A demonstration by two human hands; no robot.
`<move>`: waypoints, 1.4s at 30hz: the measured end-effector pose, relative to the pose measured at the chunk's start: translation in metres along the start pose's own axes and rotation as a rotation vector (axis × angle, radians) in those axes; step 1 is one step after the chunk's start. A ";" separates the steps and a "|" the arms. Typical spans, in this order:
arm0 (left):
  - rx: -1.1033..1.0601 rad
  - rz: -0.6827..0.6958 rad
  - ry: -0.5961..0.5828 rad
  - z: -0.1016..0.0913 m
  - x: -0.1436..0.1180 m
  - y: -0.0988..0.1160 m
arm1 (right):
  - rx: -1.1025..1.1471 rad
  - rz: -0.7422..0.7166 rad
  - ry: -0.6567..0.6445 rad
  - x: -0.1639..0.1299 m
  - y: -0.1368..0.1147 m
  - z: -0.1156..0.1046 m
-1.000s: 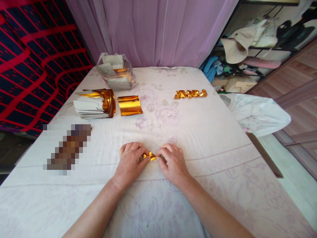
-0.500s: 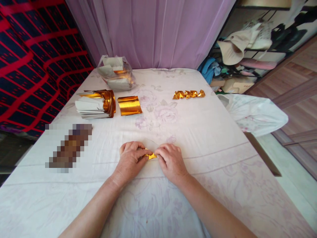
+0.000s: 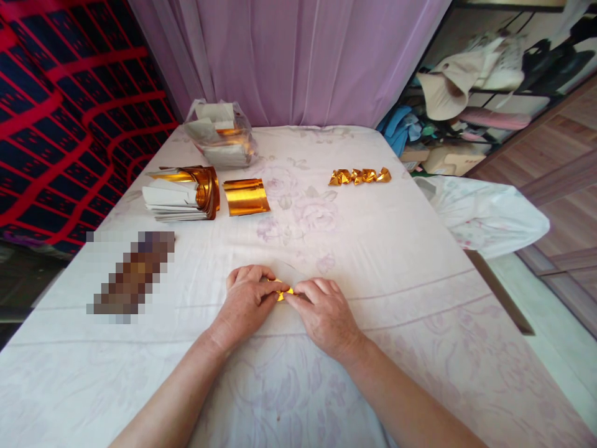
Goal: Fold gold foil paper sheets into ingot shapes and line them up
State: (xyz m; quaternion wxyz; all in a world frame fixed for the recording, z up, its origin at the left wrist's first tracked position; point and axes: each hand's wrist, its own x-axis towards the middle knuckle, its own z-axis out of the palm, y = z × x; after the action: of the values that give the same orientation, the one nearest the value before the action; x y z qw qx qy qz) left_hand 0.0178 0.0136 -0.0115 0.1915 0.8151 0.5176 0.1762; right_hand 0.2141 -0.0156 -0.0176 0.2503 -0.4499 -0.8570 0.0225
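**Both hands pinched on a small piece of gold foil at the near middle of the table**

Right now I see the left hand point(image 3: 245, 303) and the right hand point(image 3: 324, 311) brought together over the white flowered tablecloth point(image 3: 396, 261), knuckles up. Between them sits a small piece of gold foil point(image 3: 282, 292), pressed against the cloth. The fingertips of both hands are curled in narrow and closed on it from either side; only a sliver of gold shows, so I cannot tell its exact shape, though it looks folded.

Further back on the left lies a flat gold foil sheet point(image 3: 245, 196), and just beside it, to its left, a stack of white-backed sheets point(image 3: 180, 194) with a gold one curling over its top. Behind those, near the purple curtain point(image 3: 303, 62), stands a clear plastic bag point(image 3: 219, 134) with more sheets inside. Well apart on the right, a row of folded gold pieces point(image 3: 359, 177) lies in a line. A blurred-out patch point(image 3: 133, 274) sits on the cloth to the left of my hands.
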 end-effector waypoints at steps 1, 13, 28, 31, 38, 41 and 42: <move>-0.003 -0.001 0.002 0.000 0.000 0.000 | 0.005 -0.013 -0.013 0.000 0.000 0.001; -0.044 -0.008 -0.015 -0.002 0.001 0.001 | -0.040 -0.027 -0.078 0.000 -0.002 0.004; -0.047 -0.104 -0.007 -0.005 0.001 0.010 | 0.137 0.082 -0.169 0.003 0.003 0.003; -0.049 -0.105 -0.020 -0.005 0.001 0.010 | 0.143 0.096 -0.157 0.002 0.004 0.004; -0.050 -0.109 -0.023 -0.005 0.001 0.010 | 0.148 0.128 -0.127 0.001 0.003 0.005; -0.046 -0.109 -0.019 -0.005 0.001 0.010 | 0.143 0.138 -0.113 0.000 0.003 0.006; -0.043 -0.110 -0.017 -0.004 0.001 0.009 | 0.144 0.144 -0.105 0.000 0.003 0.007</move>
State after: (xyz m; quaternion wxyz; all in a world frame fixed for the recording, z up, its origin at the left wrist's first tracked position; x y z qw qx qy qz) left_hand 0.0234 0.0115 -0.0029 0.2228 0.7825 0.5561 0.1697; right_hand 0.2135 -0.0127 -0.0242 0.2343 -0.4894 -0.8306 0.1256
